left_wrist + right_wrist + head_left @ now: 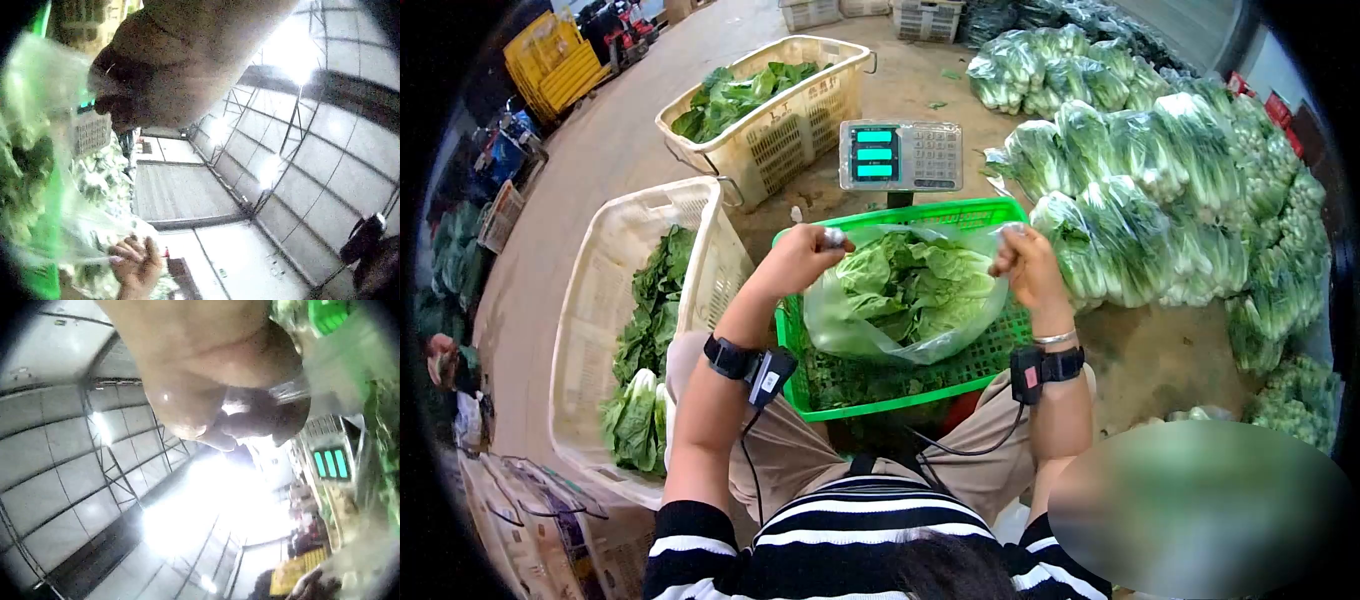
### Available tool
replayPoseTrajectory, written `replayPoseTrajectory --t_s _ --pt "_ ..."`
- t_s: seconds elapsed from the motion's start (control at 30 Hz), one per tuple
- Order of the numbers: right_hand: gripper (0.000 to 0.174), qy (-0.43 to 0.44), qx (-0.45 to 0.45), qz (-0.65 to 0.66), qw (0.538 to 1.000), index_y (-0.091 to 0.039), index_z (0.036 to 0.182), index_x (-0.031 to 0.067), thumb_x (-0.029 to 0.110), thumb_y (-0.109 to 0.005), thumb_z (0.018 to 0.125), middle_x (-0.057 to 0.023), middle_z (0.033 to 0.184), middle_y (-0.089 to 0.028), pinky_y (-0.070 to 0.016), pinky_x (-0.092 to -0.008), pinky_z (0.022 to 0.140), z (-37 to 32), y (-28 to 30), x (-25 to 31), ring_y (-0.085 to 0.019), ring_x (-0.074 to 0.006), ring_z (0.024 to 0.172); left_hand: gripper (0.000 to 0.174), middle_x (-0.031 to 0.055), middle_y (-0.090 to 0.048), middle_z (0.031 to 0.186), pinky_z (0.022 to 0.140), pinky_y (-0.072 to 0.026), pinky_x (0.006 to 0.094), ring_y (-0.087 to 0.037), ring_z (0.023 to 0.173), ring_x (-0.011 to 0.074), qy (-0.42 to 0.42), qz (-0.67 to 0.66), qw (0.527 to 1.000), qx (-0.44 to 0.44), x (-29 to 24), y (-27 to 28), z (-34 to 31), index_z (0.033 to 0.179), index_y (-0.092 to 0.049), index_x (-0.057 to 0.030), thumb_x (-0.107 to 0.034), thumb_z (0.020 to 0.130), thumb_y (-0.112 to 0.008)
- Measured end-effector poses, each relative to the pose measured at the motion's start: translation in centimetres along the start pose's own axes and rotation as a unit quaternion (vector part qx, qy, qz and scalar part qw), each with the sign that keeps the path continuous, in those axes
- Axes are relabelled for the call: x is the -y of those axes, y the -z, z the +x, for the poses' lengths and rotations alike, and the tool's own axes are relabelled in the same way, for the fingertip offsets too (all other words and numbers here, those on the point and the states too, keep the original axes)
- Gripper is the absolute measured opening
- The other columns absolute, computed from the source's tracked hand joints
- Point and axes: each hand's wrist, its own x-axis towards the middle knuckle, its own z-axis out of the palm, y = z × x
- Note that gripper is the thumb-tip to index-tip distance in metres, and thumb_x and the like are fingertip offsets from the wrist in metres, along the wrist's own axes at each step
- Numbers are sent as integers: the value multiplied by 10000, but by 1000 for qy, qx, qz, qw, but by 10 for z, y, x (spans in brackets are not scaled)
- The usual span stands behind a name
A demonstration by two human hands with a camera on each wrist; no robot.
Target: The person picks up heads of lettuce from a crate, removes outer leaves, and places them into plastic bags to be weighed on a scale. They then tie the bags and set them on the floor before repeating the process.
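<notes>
A clear plastic bag (840,325) holding leafy green lettuce (915,285) stands in a green basket (880,402). At the bag's upper left rim the left hand (802,262) pinches the plastic; the right hand (1030,265) grips the opposite rim. Between them the bag's mouth is spread wide. Stretched plastic (75,219) runs toward the right hand (139,265) in the left wrist view. In the right wrist view, the right hand (231,394) has plastic gathered in its curled fingers, and the left hand (315,586) shows at the bottom edge.
A scale display (900,156) stands behind the green basket. Cream crates with leafy greens stand at the left (565,370) and behind (795,135). Bagged greens (1140,160) are piled on the floor at the right. A blurred patch covers the lower right.
</notes>
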Motion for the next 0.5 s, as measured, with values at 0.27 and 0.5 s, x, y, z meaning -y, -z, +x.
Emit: replayPoseTrajectory --t_s 0.27,0.5 --pt "66 236 88 -550 796 -555 726 35 81 -509 718 -124 656 -522 -426 -379 584 3 -36 -13 -512 -258 609 200 66 -591 962 852 -366 275 -516 898 128 -176 127 976 -22 5 -17 28 937 -607 17 -129 806 -569" --pt "85 296 88 -622 720 -564 726 35 50 -507 664 -141 784 -522 -422 -407 696 3 -55 -28 -513 -297 762 938 41 -462 957 785 -413 295 -448 862 162 -60 9 965 256 37 -51 63 1381 -84 -157 12 618 -603"
